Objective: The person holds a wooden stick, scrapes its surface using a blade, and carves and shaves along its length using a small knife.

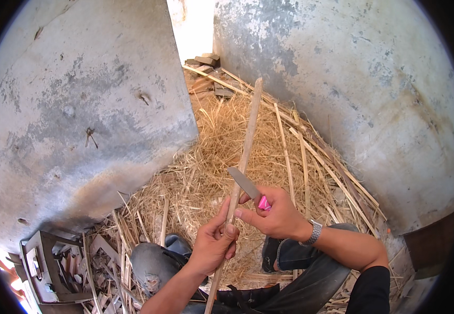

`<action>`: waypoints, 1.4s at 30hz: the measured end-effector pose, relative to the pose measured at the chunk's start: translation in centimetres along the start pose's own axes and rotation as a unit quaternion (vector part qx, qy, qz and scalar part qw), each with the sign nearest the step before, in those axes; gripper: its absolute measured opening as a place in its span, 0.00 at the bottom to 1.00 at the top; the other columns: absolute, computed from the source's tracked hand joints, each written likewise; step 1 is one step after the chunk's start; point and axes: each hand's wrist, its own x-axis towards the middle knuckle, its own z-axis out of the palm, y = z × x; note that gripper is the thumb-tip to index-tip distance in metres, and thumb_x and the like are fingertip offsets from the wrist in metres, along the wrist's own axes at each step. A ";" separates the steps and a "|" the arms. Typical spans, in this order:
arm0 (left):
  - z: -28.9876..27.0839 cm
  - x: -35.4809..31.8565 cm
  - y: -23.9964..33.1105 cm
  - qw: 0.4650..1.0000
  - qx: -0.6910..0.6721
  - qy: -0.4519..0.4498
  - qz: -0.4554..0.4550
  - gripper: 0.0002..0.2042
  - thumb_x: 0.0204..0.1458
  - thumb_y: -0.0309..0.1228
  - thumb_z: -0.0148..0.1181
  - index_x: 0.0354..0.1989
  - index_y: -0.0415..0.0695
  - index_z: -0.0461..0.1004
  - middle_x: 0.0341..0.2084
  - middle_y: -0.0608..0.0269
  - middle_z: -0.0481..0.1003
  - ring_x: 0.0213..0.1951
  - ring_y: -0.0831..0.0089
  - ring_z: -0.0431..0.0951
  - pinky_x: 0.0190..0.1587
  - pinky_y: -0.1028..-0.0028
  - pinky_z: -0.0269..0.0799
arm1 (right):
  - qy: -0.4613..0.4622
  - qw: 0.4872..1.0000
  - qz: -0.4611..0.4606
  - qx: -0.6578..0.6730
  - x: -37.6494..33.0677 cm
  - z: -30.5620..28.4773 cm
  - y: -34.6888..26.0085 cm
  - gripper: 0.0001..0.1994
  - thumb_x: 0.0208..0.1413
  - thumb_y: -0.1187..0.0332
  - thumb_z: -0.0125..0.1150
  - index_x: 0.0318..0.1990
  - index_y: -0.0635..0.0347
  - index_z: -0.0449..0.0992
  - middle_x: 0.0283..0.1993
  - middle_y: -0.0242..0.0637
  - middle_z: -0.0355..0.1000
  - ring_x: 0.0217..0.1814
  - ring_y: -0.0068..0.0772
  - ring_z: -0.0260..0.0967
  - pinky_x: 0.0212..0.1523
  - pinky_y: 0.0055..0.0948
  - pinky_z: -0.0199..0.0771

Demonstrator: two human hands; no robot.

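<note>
- Head view: the left hand is closed around a long thin wooden stick, which points up and away over a heap of straw-like shavings.
- The right hand grips a knife by its pink handle; the blade lies against the stick, just above the left hand.
- More sticks lie on the shavings, between two grey walls.

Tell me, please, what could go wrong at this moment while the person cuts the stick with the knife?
1. The knife blade lies against the long stick just above the left hand; a slip could cut its fingers.
2. The stick passes down between the knees, so a sliding blade might reach a leg.
3. Loose straw may hide fallen pieces.
</note>
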 end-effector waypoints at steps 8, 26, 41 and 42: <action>0.0 0.2 -0.7 0.997 0.053 0.059 0.019 0.37 0.66 0.38 0.64 0.80 0.51 0.53 0.29 0.68 0.74 0.19 0.84 0.66 0.20 0.82 0.63 | -0.050 0.999 0.008 -0.010 -0.1 -0.8 0.5 0.10 0.61 0.63 0.72 0.37 0.61 0.83 0.18 0.26 0.67 0.22 0.13 0.60 0.23 0.25 0.60; 2.0 -1.0 -1.0 0.989 0.141 0.043 0.015 0.38 0.65 0.24 0.63 0.80 0.42 0.50 0.34 0.64 0.77 0.20 0.84 0.71 0.21 0.80 0.67 | 0.134 0.972 -0.059 -0.186 4.2 -6.3 3.6 0.19 0.75 0.60 0.48 0.36 0.65 0.76 0.20 0.49 0.66 0.19 0.45 0.63 0.24 0.40 0.62; 1.0 -1.0 0.3 0.999 0.050 0.003 0.013 0.36 0.65 0.22 0.59 0.80 0.43 0.49 0.27 0.63 0.74 0.16 0.81 0.67 0.17 0.79 0.63 | 0.168 0.962 -0.117 -0.178 4.5 -4.0 3.8 0.17 0.74 0.61 0.51 0.33 0.61 0.74 0.18 0.51 0.66 0.17 0.55 0.68 0.20 0.47 0.64; 0.8 -1.0 0.3 0.999 0.049 0.000 0.011 0.36 0.66 0.22 0.59 0.80 0.43 0.49 0.27 0.63 0.73 0.16 0.81 0.67 0.17 0.79 0.63 | 0.169 0.962 -0.118 -0.179 4.1 -3.5 3.8 0.17 0.74 0.61 0.51 0.33 0.61 0.74 0.18 0.51 0.66 0.17 0.55 0.68 0.20 0.47 0.64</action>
